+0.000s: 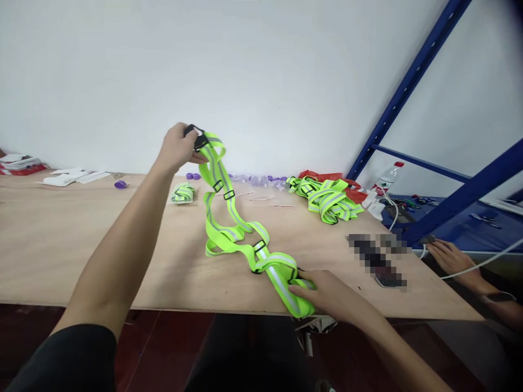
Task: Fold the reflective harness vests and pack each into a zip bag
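A neon-yellow reflective strap harness with grey stripes and black sliders stretches between my two hands. Raised above the table's far half, my left hand is closed on its black buckle end, and the straps hang down from there. Near the front edge, my right hand grips the lower end of the harness, whose folded straps rest on the wooden table. A small folded neon bundle lies beyond the harness on the left. At the back right is a larger heap of the same straps.
Behind the heap are a red bag and a bottle. Purple pieces and white sheets lie along the back. A blurred-out object is at right, near a blue frame and another person's hand.
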### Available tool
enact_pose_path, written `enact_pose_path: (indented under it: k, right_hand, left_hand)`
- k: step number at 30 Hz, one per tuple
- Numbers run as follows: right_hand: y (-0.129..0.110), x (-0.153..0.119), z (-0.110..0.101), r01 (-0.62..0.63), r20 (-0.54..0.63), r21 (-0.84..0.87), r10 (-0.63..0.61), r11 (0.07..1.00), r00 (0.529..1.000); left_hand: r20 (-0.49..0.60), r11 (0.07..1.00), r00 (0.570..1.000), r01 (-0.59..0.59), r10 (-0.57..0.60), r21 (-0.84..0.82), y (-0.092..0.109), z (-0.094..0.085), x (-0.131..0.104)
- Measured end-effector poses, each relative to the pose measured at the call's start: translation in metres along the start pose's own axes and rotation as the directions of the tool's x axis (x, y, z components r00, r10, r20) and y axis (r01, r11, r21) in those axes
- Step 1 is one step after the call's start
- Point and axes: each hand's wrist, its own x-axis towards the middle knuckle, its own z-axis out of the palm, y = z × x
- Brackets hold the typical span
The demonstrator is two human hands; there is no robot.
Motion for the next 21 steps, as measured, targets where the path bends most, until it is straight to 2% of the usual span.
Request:
enact_pose_path:
  k: [2, 4, 5, 6, 8, 9, 10, 11, 12, 13, 14, 16, 17, 18, 19, 20, 21]
  right_hand:
    - [-0.012, 0.012, -0.001, 0.072, -0.023, 0.067, -0.071, 0.995, 0.997]
    - [-0.02, 0.028, -0.014, 0.145, -0.221, 0.127, -0.115, 0.981, 0.969]
    - [-0.024, 0.038, -0.024, 0.189, -0.371, 0.146, -0.124, 0.971, 0.92]
    - [-0.028, 0.047, -0.036, 0.251, -0.519, 0.149, -0.14, 0.956, 0.843]
    - [-0.039, 0.067, -0.064, 0.372, -0.696, 0.09, -0.208, 0.924, 0.687]
    - [-0.044, 0.075, -0.077, 0.415, -0.739, 0.029, -0.26, 0.909, 0.622]
    - [-0.05, 0.082, -0.088, 0.448, -0.754, -0.031, -0.315, 0.894, 0.576]
    - [-0.055, 0.087, -0.097, 0.466, -0.755, -0.067, -0.35, 0.882, 0.554]
    - [-0.059, 0.09, -0.103, 0.473, -0.755, -0.088, -0.368, 0.876, 0.542]
    - [-0.061, 0.092, -0.108, 0.472, -0.763, -0.087, -0.364, 0.877, 0.535]
    - [-0.062, 0.092, -0.111, 0.464, -0.781, -0.065, -0.335, 0.883, 0.527]
    - [-0.057, 0.089, -0.115, 0.461, -0.827, 0.039, -0.23, 0.887, 0.513]
    - [-0.053, 0.087, -0.117, 0.471, -0.841, 0.109, -0.172, 0.875, 0.513]
    - [-0.047, 0.086, -0.12, 0.487, -0.844, 0.179, -0.121, 0.855, 0.522]
    - [-0.04, 0.085, -0.124, 0.501, -0.839, 0.241, -0.08, 0.831, 0.538]
    - [-0.034, 0.086, -0.128, 0.51, -0.83, 0.292, -0.05, 0.809, 0.555]
    - [-0.027, 0.087, -0.134, 0.511, -0.824, 0.33, -0.023, 0.794, 0.567]
  left_hand:
    - [0.063, 0.996, 0.994, -0.088, 0.089, -0.027, 0.019, 0.026, -0.007]
    - [0.157, 0.979, 0.967, -0.195, 0.202, -0.058, 0.033, 0.05, -0.022]
    - [0.199, 0.966, 0.946, -0.245, 0.257, -0.08, 0.038, 0.061, -0.032]
    - [0.243, 0.951, 0.92, -0.288, 0.307, -0.109, 0.043, 0.071, -0.044]
    - [0.319, 0.914, 0.858, -0.361, 0.403, -0.186, 0.049, 0.09, -0.066]
    - [0.352, 0.889, 0.817, -0.398, 0.456, -0.228, 0.052, 0.097, -0.077]
    - [0.374, 0.861, 0.776, -0.436, 0.508, -0.262, 0.053, 0.103, -0.086]
    - [0.383, 0.836, 0.744, -0.471, 0.548, -0.281, 0.054, 0.108, -0.095]
    - [0.377, 0.821, 0.729, -0.497, 0.571, -0.281, 0.053, 0.111, -0.103]
    - [0.358, 0.819, 0.737, -0.512, 0.574, -0.259, 0.05, 0.112, -0.111]
    - [0.328, 0.829, 0.761, -0.515, 0.559, -0.219, 0.045, 0.111, -0.121]
    - [0.288, 0.863, 0.815, -0.494, 0.503, -0.107, 0.026, 0.108, -0.149]
    - [0.304, 0.87, 0.822, -0.492, 0.481, -0.044, 0.014, 0.106, -0.168]
    - [0.388, 0.857, 0.794, -0.515, 0.468, 0.019, 0.0, 0.104, -0.188]
    - [0.543, 0.816, 0.701, -0.575, 0.462, 0.048, -0.013, 0.101, -0.21]
    - [0.693, 0.758, 0.565, -0.651, 0.448, 0.04, -0.027, 0.098, -0.232]
    - [0.797, 0.722, 0.454, -0.691, 0.397, 0.034, -0.038, 0.094, -0.251]
